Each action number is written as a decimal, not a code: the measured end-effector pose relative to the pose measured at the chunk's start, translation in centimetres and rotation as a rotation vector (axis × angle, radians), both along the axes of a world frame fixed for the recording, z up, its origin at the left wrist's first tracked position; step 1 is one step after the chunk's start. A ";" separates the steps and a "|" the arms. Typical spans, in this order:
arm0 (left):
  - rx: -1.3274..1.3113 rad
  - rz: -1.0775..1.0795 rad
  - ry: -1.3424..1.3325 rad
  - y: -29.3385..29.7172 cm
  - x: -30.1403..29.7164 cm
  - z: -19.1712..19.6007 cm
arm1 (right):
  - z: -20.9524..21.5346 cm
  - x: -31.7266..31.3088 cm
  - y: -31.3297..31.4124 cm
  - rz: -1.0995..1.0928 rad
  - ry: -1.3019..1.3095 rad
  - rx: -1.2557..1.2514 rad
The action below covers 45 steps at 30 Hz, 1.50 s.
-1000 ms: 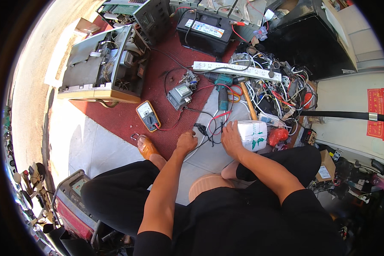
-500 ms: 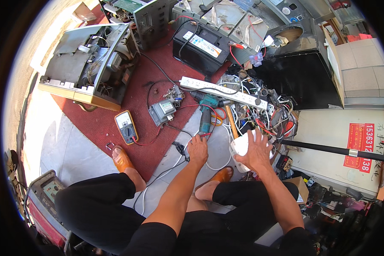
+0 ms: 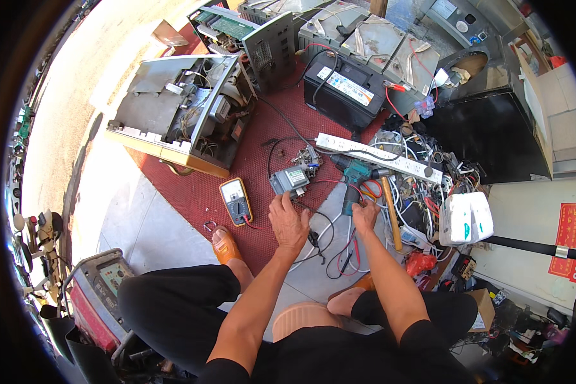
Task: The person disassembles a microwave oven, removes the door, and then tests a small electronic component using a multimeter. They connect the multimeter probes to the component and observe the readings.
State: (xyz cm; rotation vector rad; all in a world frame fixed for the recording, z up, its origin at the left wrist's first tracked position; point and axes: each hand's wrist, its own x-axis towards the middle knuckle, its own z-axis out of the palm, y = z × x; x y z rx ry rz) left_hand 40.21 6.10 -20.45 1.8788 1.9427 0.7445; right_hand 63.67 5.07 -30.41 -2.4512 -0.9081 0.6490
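My left hand [image 3: 289,223] reaches to the lower edge of a grey metal-cased module [image 3: 289,180], its fingers loosely apart and apparently holding nothing. My right hand [image 3: 366,217] is closed beside the handle of a green-and-black cordless drill [image 3: 352,192]. What its fingertips pinch is too small to make out; thin red and black leads hang near it. A yellow-rimmed multimeter [image 3: 236,201] lies on the red mat, left of my left hand, with a red lead plugged in. Farther right, a white wrapped pack [image 3: 467,218] sits apart from both hands.
A white power strip [image 3: 377,157] lies over tangled cables. A hammer with a wooden handle [image 3: 390,214] rests right of the drill. Behind are a black battery [image 3: 342,89] and an opened appliance [image 3: 179,109]. A red machine [image 3: 99,301] stands at lower left.
My right hand has let go of the white pack, now farther right, and moved left to the drill handle. My left hand has moved left to the grey module. The view has shifted.
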 end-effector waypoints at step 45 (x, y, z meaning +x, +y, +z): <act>-0.699 -0.530 0.179 -0.9 -11.6 -3.5 | 50.5 16.4 -25.8 0.049 -1.406 0.755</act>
